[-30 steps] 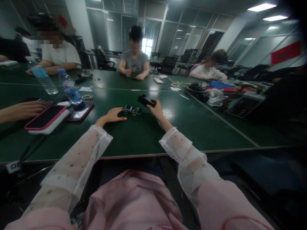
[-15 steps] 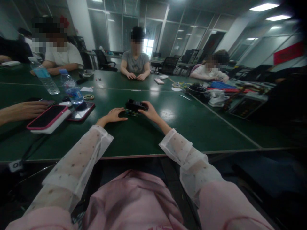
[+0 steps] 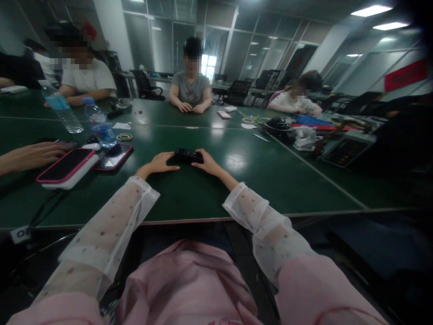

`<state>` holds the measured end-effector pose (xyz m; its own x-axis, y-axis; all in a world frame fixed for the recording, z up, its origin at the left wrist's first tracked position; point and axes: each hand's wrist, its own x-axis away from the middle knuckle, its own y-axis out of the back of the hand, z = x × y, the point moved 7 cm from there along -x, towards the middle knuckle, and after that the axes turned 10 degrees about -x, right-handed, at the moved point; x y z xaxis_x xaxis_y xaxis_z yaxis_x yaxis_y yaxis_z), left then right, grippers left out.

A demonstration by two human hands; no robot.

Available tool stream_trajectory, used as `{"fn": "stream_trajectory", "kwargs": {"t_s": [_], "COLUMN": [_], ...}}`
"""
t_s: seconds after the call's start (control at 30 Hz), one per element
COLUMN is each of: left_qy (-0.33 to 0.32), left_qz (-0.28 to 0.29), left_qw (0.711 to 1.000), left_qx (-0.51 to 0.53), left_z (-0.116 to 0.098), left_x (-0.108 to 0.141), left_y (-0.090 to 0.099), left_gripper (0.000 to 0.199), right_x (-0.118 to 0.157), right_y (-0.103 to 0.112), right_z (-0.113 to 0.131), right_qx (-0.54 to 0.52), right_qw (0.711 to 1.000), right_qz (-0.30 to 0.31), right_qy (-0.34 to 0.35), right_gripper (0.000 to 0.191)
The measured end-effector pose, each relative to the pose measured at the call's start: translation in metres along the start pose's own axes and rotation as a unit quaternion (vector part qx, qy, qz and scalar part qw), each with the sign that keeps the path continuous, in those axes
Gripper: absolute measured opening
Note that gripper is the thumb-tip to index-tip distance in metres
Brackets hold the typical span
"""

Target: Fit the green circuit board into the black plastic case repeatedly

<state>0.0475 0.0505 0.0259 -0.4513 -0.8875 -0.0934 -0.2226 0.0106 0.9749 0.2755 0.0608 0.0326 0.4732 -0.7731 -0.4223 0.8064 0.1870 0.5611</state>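
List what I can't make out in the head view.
In the head view:
Black case: underside, hidden by its own body.
Left hand: exact fingertip contact with the case, too dark and blurred.
Neighbour's hand: the arm behind it, cut off by the left edge.
Nearer bottle's label: print too small.

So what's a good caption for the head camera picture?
Left hand and right hand flank a black case at a green table.

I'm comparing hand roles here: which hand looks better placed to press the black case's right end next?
Probably the right hand: it is at that end of the black case, while the left hand is at the opposite end and would have to reach across.
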Motion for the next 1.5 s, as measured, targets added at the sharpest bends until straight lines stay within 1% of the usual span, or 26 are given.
{"fn": "stream_trajectory", "kwargs": {"t_s": [0.17,0.33,0.4,0.53,0.77,1.0,1.1,1.27,1.37,1.5], "left_qy": [-0.005,0.001,0.000,-0.022,-0.021,-0.019,-0.019,-0.007,-0.009,-0.016], "left_qz": [-0.001,0.002,-0.008,-0.025,-0.018,-0.013,-0.013,-0.013,-0.008,0.000], "left_qw": [1.000,1.000,1.000,0.999,1.000,1.000,1.000,1.000,1.000,1.000], "left_qx": [-0.003,-0.002,0.006,0.013,0.005,0.005,0.005,-0.002,-0.009,-0.020], "left_z": [0.000,0.002,0.003,0.000,0.002,0.005,0.004,0.002,0.001,0.000], "left_x": [-0.001,-0.001,-0.001,0.000,-0.003,-0.002,-0.002,-0.001,-0.001,-0.001], "left_y": [0.000,-0.002,-0.001,0.001,-0.001,-0.003,-0.002,0.000,0.000,-0.002], "left_gripper": [0.104,0.108,0.110,0.113,0.109,0.110,0.110,0.104,0.105,0.108], "right_x": [0.000,-0.001,-0.001,-0.002,-0.001,0.000,0.000,0.002,0.003,0.002], "right_y": [0.000,0.000,0.000,0.000,0.000,-0.001,0.000,0.000,0.001,0.000], "right_z": [-0.003,-0.003,-0.003,-0.005,-0.005,-0.002,0.001,0.010,0.012,0.010], "right_qx": [-0.004,-0.004,-0.007,-0.011,-0.007,0.001,0.007,0.009,0.008,0.009], "right_qw": [1.000,1.000,1.000,1.000,1.000,1.000,1.000,1.000,1.000,1.000], "right_qz": [-0.007,-0.007,-0.006,-0.011,-0.011,-0.010,-0.009,-0.003,-0.005,-0.008], "right_qy": [-0.006,-0.008,-0.008,-0.011,-0.010,0.007,0.008,0.021,0.024,0.015], "right_gripper": [0.057,0.057,0.057,0.059,0.058,0.056,0.056,0.056,0.056,0.056]}}
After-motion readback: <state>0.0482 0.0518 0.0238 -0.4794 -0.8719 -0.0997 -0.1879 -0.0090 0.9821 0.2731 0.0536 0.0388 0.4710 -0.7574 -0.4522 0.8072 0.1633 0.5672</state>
